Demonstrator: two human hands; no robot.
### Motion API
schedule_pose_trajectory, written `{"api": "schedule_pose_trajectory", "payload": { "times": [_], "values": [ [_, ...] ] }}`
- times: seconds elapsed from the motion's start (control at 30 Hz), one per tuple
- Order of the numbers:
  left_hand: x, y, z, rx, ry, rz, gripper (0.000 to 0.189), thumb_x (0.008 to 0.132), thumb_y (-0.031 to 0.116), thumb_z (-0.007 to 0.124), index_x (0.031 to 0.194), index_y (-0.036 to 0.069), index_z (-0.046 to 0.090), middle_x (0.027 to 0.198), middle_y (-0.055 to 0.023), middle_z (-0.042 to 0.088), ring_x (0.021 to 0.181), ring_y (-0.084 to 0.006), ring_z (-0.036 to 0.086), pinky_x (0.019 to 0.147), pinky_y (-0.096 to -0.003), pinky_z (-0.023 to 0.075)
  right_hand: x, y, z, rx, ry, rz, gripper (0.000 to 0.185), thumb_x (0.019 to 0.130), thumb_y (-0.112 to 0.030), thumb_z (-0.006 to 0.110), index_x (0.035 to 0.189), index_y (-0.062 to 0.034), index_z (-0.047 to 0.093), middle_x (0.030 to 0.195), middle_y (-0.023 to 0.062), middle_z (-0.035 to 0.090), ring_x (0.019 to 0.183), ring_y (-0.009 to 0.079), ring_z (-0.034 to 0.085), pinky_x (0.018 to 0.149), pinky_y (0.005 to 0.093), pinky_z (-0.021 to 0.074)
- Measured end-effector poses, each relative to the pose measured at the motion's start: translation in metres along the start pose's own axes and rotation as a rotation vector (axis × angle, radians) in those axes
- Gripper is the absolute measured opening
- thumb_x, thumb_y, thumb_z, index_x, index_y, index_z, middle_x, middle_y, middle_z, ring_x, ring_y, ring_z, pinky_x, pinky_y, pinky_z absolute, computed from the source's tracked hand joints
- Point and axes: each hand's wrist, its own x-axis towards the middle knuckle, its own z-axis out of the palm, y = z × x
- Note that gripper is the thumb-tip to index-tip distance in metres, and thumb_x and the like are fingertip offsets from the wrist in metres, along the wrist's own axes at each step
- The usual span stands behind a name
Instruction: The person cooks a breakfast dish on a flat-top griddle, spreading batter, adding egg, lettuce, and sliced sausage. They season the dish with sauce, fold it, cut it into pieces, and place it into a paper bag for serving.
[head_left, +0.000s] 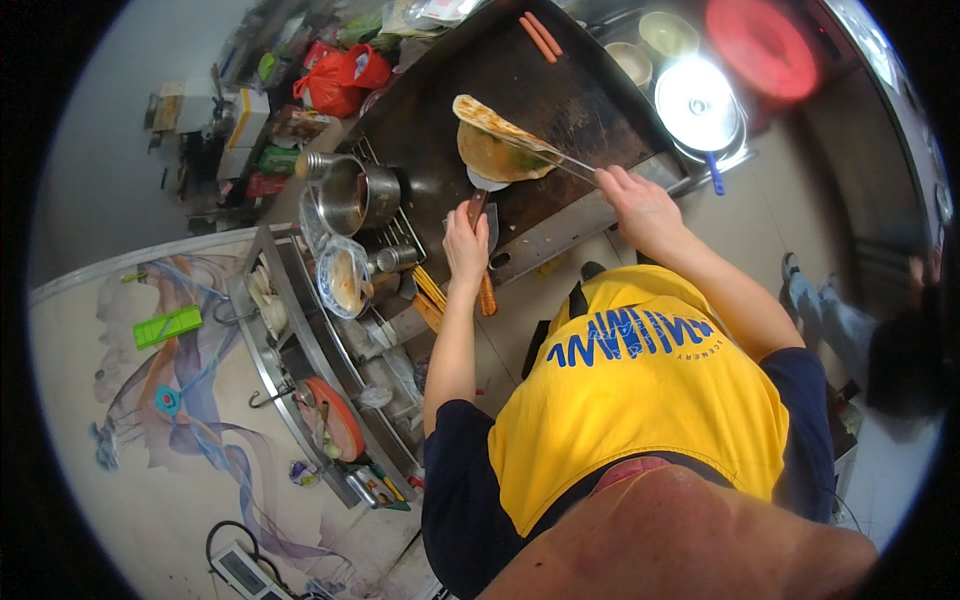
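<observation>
A flat pancake (487, 154) with browned patches and bits of green lies on a dark griddle (592, 97), its far side lifted or folded over. My left hand (466, 244) grips the wooden handle of a metal spatula (486, 181), whose blade is partly under the pancake's near edge. In my right hand (641, 206) is a long, thin metal tool (574, 165), tongs or a narrow turner, touching the folded part (499, 124). A second scraper (492, 225) with an orange-brown handle rests at the griddle's front edge, just right of my left hand. Two sausages (540, 37) lie near the griddle's far end.
Left of the griddle stand a steel pot (349, 196), a plastic-covered bowl (345, 277) and a metal shaker (396, 259). A lidded pan (697, 105), bowls (667, 34) and a red basin (761, 49) stand right. Another person's legs (817, 300) show at the right.
</observation>
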Motion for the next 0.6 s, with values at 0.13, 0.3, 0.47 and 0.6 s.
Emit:
{"api": "schedule_pose_trajectory", "payload": {
  "times": [0.13,0.3,0.47,0.6],
  "values": [
    [-0.042,0.016,-0.009,0.007,-0.018,-0.057,0.033,0.09,0.018,0.06,0.118,0.002,0.052,0.1,-0.0191,0.056,0.09,-0.041,0.058,0.074,-0.0471,0.0477,-0.02,0.021,-0.018,0.409,-0.099,0.223,0.038,0.08,-0.001,0.064,0.114,-0.0079,0.049,0.104,0.0157,0.061,0.095,0.0385,0.06,0.076,0.0425,0.0508],
    [-0.064,0.031,-0.008,0.034,-0.05,-0.101,0.034,0.09,0.02,0.06,0.118,0.002,0.052,0.099,-0.0186,0.055,0.088,-0.0404,0.058,0.072,-0.0476,0.0478,-0.037,0.064,-0.014,0.672,-0.166,0.432,0.034,0.083,-0.002,0.067,0.111,-0.0044,0.049,0.101,0.0139,0.064,0.085,0.0284,0.064,0.071,0.0366,0.0508],
    [-0.066,0.04,0.004,0.072,-0.053,-0.138,0.034,0.091,0.02,0.058,0.119,0.001,0.051,0.098,-0.0191,0.055,0.087,-0.0405,0.058,0.071,-0.0473,0.0477,-0.018,0.071,-0.015,0.77,-0.222,0.553,0.028,0.087,-0.001,0.063,0.111,-0.0039,0.049,0.101,0.0062,0.06,0.071,0.0104,0.054,0.059,0.0265,0.0465],
    [-0.067,0.035,0.009,0.067,-0.033,-0.115,0.035,0.092,0.02,0.058,0.12,0.001,0.05,0.098,-0.0194,0.055,0.087,-0.0405,0.059,0.072,-0.0474,0.0477,-0.014,0.083,-0.013,0.802,-0.267,0.572,0.027,0.088,-0.002,0.063,0.111,-0.0035,0.049,0.1,0.0059,0.059,0.071,0.0113,0.054,0.058,0.027,0.0469]
  ]
}}
